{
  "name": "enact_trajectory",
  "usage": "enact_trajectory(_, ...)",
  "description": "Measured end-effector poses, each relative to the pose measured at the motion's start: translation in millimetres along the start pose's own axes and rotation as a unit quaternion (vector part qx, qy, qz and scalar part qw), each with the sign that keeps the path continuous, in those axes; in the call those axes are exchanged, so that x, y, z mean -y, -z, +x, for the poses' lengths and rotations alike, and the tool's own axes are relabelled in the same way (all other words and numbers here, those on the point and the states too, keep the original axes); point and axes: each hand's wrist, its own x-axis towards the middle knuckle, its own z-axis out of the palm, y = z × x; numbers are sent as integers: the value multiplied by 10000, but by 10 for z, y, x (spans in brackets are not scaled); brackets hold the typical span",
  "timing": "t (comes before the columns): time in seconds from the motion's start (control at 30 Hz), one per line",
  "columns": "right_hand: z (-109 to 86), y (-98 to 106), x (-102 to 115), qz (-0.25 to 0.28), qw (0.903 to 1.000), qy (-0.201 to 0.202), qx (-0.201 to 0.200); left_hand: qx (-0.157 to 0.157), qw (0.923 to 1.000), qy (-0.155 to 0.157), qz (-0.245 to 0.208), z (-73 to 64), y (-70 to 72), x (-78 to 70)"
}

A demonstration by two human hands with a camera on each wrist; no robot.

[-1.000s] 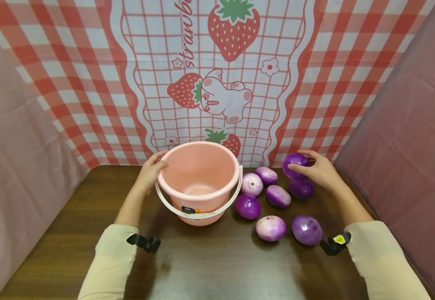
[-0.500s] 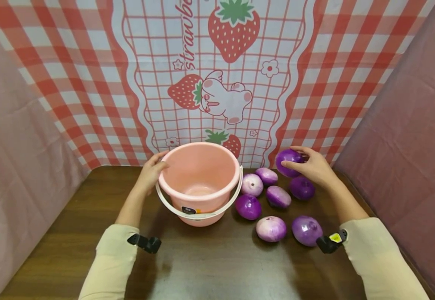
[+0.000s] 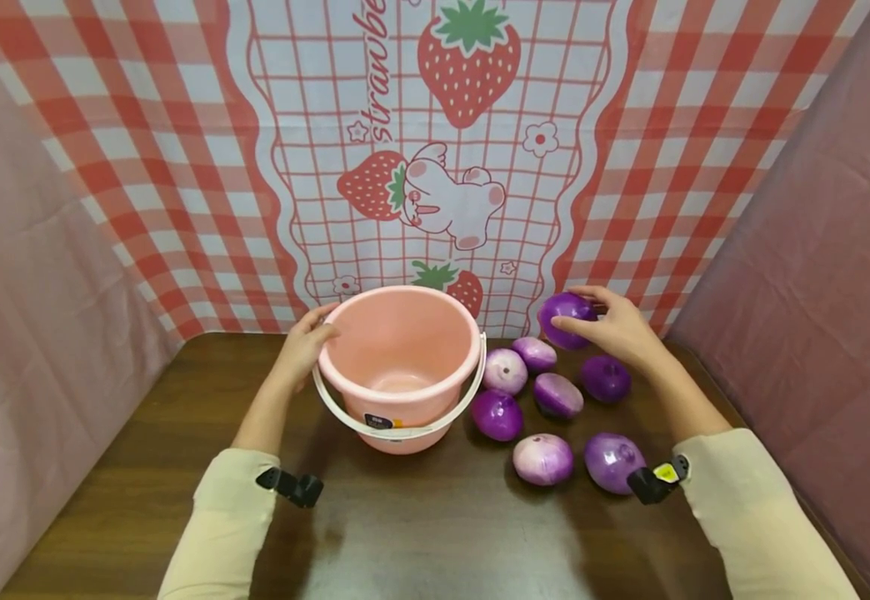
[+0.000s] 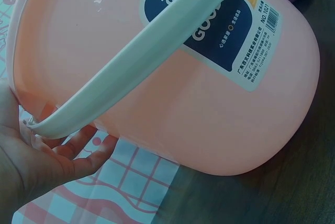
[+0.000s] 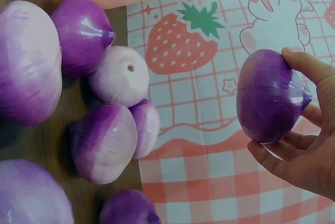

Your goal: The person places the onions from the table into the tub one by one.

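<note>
A pink bucket [image 3: 397, 425] with a white handle [image 4: 120, 67] stands on the table, and nothing shows inside it. My left hand [image 3: 302, 348] grips its left rim, thumb over the edge and fingers along the outside wall, near where the handle joins, as the left wrist view shows. At the right, my right hand [image 3: 618, 325] holds a dark purple onion [image 5: 269, 96] between thumb and fingers, raised above the table. Several other onions lie between the bucket and my right arm, among them a pale one [image 3: 543, 459] near the front and a dark one [image 3: 606, 379] below my right hand.
The brown wooden table [image 3: 420, 533] ends at a checked strawberry cloth [image 3: 450, 192] hanging behind. Pink cloths [image 3: 802, 292] hang at both sides. The closest onion [image 3: 497, 414] lies right by the bucket's right side.
My right hand has lifted the dark purple onion off the one beneath it and moved it up and to the left. The left hand and bucket stay where they were.
</note>
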Motion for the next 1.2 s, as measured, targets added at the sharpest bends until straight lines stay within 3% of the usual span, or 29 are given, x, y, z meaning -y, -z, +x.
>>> enact_trajectory(0.53,101,-93,173,223,9995,199,-56,-34,9999,-47,134,14,-6,-4)
enact_trajectory(1.2,167,-240,422,697,9967,348,228,-84,9999,26,66,27,8,21)
